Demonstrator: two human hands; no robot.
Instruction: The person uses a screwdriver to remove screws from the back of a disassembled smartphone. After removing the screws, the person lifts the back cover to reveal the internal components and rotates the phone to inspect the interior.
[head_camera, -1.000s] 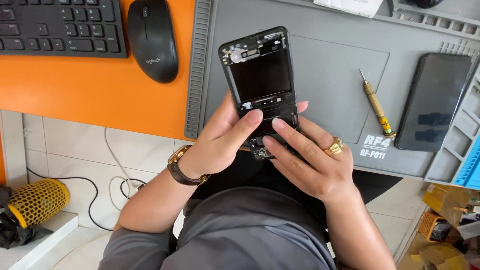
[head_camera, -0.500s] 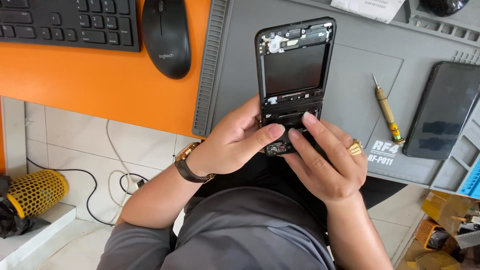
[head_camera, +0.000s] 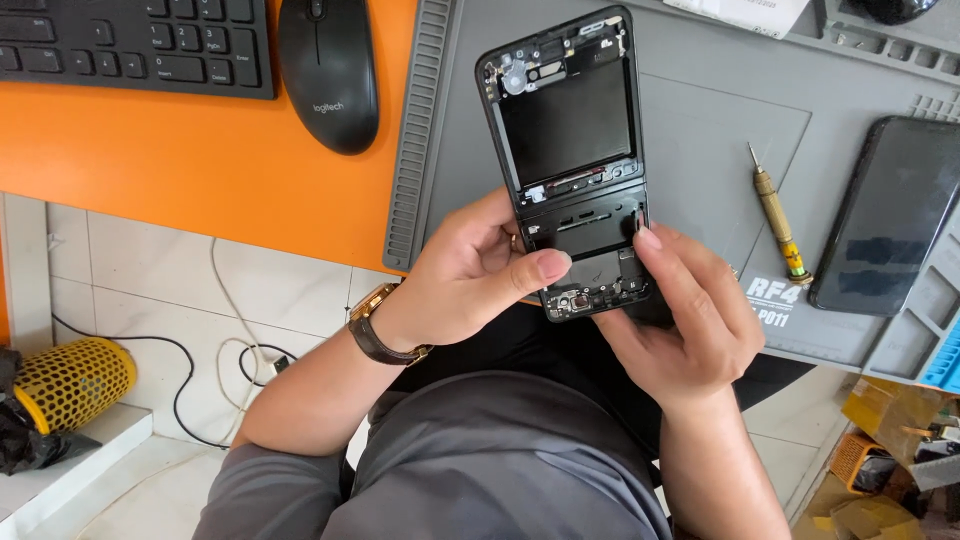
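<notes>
An opened black phone body (head_camera: 566, 140), its back cover off and inner parts showing, is held upright over the grey repair mat (head_camera: 700, 150). My left hand (head_camera: 470, 275) grips its lower left edge, thumb lying across the bottom section. My right hand (head_camera: 680, 320) holds the lower right edge, with the index fingertip resting on the phone's right side. A watch with a brown strap sits on my left wrist.
A small screwdriver with a yellow handle (head_camera: 776, 215) lies on the mat to the right, beside a black phone panel (head_camera: 890, 215). A black mouse (head_camera: 328, 72) and keyboard (head_camera: 130, 45) rest on the orange desk (head_camera: 180, 170). A yellow mesh object (head_camera: 70, 385) sits on the floor at left.
The phone has stayed in both hands. My right index finger has moved up from the bottom section to the phone's right edge, and my hand has turned so the ring is hidden.
</notes>
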